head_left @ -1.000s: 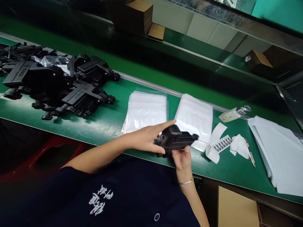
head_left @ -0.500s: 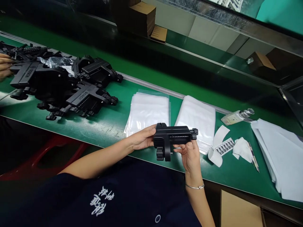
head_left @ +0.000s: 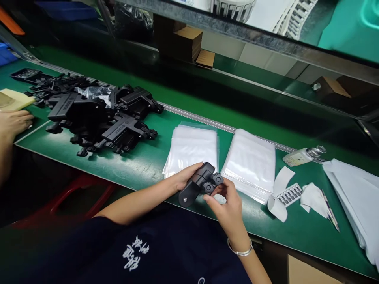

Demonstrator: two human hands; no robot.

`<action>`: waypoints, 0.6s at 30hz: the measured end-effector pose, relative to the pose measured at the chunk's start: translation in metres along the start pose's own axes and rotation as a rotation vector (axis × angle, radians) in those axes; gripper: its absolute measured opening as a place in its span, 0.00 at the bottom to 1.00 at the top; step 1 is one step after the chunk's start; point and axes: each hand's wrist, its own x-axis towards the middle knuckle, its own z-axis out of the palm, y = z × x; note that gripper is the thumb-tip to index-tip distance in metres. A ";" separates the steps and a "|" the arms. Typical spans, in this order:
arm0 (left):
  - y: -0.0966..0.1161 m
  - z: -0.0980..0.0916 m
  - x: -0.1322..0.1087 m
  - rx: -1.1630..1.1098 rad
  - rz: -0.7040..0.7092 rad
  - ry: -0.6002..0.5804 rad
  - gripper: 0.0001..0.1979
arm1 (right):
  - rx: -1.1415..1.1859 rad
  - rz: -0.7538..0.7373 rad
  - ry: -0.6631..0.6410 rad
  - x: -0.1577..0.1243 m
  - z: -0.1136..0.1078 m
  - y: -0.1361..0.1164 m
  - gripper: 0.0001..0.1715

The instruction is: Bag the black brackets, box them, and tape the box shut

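I hold a black plastic clamp bracket (head_left: 196, 185) just in front of the bench edge, with its two ribbed knobs turned up toward me. My left hand (head_left: 189, 175) grips its far left side; some of those fingers are hidden behind it. At the knob end, my right hand (head_left: 229, 201) has its thumb and fingers closed around the knobs. A small whitish patch shows beneath the right fingers; I cannot make out what it is. Behind the bracket lie a left stack of clear plastic bags (head_left: 194, 146) and a right stack of bags (head_left: 251, 161).
A heap of similar black brackets (head_left: 118, 126) covers the bench's left. Another person's hand (head_left: 17, 122) rests beyond it near a yellowish item (head_left: 17, 100). To the right are a label strip (head_left: 288, 195), a crumpled white cloth (head_left: 314, 199), a pump bottle (head_left: 299, 157) and white sheets (head_left: 352, 197).
The bracket has turned from lying sideways to knobs facing me. My right hand has moved from under its right end onto the knobs. The view has shifted, showing more on the left.
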 end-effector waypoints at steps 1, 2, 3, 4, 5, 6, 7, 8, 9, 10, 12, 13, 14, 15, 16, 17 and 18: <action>0.001 0.001 -0.001 0.004 0.016 0.018 0.20 | 0.001 -0.008 -0.010 0.000 -0.001 0.000 0.25; 0.002 0.001 -0.003 0.020 0.032 0.041 0.19 | 0.008 -0.012 -0.029 0.000 -0.004 0.003 0.26; 0.004 0.001 -0.006 0.049 0.057 0.072 0.19 | 0.023 -0.016 -0.042 0.001 -0.010 0.007 0.27; 0.008 -0.001 -0.008 0.091 0.097 0.117 0.19 | 0.039 -0.013 -0.031 0.001 -0.019 0.013 0.28; 0.012 -0.004 -0.011 0.154 0.151 0.167 0.19 | 0.044 0.002 0.022 0.002 -0.032 0.022 0.28; 0.018 -0.008 -0.013 0.236 0.228 0.231 0.20 | 0.030 0.030 0.125 0.001 -0.049 0.032 0.26; 0.024 -0.012 -0.015 0.337 0.312 0.300 0.21 | -0.010 0.072 0.274 0.000 -0.070 0.044 0.23; 0.031 -0.017 -0.015 0.472 0.401 0.343 0.24 | -0.086 0.128 0.455 -0.003 -0.094 0.057 0.20; 0.037 -0.022 -0.015 0.627 0.475 0.394 0.28 | -0.187 0.191 0.632 -0.007 -0.119 0.069 0.17; 0.043 -0.027 -0.014 0.792 0.537 0.458 0.30 | -0.308 0.263 0.759 -0.014 -0.143 0.081 0.18; 0.050 -0.032 -0.014 1.103 0.615 0.572 0.31 | -0.547 0.464 0.837 -0.029 -0.185 0.102 0.20; 0.052 -0.032 -0.015 1.243 0.632 0.629 0.30 | -0.628 0.563 0.813 -0.037 -0.199 0.111 0.20; 0.052 -0.031 -0.017 1.380 0.652 0.683 0.29 | -0.678 0.645 0.770 -0.043 -0.210 0.119 0.20; 0.052 -0.026 -0.020 1.512 0.684 0.734 0.29 | -0.701 0.702 0.725 -0.048 -0.216 0.126 0.19; 0.050 -0.020 -0.023 1.620 0.732 0.780 0.28 | -0.707 0.730 0.690 -0.051 -0.218 0.133 0.19; 0.047 -0.012 -0.026 1.697 0.786 0.813 0.28 | -0.708 0.740 0.667 -0.052 -0.218 0.138 0.19; 0.043 -0.001 -0.027 1.739 0.847 0.814 0.28 | -0.716 0.748 0.646 -0.052 -0.216 0.144 0.20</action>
